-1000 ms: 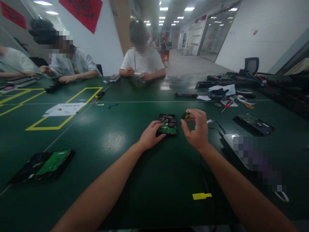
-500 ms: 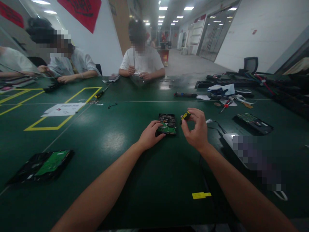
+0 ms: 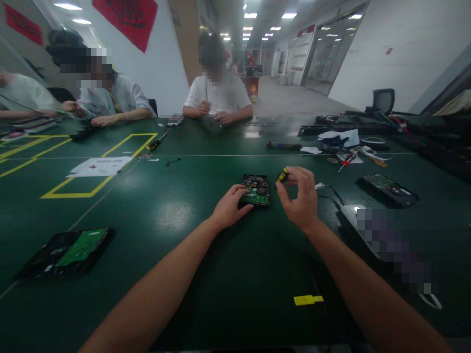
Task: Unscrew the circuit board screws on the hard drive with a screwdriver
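In the head view a black hard drive (image 3: 256, 181) with a green circuit board (image 3: 257, 197) lies on the table in front of me. My left hand (image 3: 231, 205) grips the drive's left side, thumb at the near edge and fingers over the board's left end. Just right of the drive, my right hand (image 3: 300, 197) pinches a yellow and black screwdriver (image 3: 282, 176) between thumb and fingers. The handle is tilted; its shaft and tip are too dark to make out.
Other hard drives lie at the left (image 3: 83, 247) and right (image 3: 388, 189) of the green table (image 3: 235, 304). A power strip-like white object (image 3: 358, 223) with a cable is by my right forearm. Red screwdriver (image 3: 346, 163) and pen-like tool (image 3: 283, 145) lie farther back. People sit opposite.
The view has shifted slightly. My left hand stays on the hard drive, and my right hand still holds the screwdriver beside it, with little visible movement.
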`<state>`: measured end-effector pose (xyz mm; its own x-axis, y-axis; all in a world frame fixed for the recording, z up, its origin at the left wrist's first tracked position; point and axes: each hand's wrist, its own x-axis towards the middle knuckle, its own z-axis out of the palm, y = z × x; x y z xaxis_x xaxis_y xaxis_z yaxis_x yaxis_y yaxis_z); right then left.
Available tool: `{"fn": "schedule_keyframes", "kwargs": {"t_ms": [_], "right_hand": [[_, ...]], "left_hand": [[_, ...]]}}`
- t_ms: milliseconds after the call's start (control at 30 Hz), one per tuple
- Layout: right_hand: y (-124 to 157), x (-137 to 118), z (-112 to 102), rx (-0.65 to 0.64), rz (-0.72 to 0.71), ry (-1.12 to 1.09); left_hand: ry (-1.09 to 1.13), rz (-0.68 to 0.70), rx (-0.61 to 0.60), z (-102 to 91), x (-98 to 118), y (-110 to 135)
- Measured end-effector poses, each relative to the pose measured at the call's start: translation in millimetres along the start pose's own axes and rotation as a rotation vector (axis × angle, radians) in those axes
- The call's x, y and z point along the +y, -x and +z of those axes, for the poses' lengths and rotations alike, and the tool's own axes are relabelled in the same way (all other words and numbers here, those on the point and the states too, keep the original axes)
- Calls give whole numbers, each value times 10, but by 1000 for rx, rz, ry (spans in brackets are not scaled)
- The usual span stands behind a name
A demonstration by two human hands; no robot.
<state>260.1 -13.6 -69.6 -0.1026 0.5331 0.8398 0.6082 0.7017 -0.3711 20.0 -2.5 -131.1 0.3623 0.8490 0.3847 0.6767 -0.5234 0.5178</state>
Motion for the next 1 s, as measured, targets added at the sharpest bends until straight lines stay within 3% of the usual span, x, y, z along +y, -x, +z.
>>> {"fn": "schedule_keyframes", "kwargs": {"t_ms": [1000], "right_hand": [[-5, 4, 5, 49, -1, -36]], "left_hand": [[-3, -12, -4, -3, -5, 5]]}}
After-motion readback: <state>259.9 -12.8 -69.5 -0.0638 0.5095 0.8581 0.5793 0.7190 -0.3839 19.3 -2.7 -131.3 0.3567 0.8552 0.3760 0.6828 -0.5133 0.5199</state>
